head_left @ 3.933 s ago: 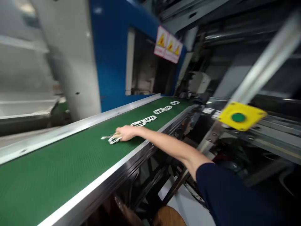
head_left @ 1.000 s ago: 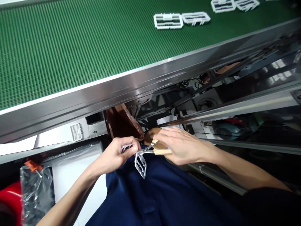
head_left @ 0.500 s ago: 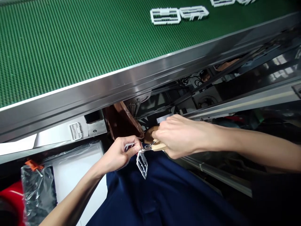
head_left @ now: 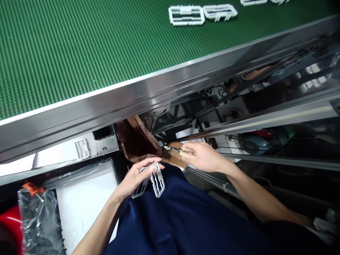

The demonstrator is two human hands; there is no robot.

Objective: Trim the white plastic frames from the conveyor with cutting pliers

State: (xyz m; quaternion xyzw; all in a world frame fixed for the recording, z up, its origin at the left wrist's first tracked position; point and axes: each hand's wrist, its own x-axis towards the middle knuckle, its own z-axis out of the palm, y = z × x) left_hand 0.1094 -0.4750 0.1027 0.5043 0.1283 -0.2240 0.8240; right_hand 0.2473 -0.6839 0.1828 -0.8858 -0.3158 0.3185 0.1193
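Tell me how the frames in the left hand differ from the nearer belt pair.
The held frames hang from the left hand; the belt pair rests on the belt. The held frames slope side by side; the belt pair lies end to end. The hand partly covers the held frames, not the belt pair. Both are white and slotted.

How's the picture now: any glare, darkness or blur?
Head view: white glints on the crinkled clear plastic sheeting; head view: lower right mostly dark; head view: bare left hand and bare right hand show no obvious blur.
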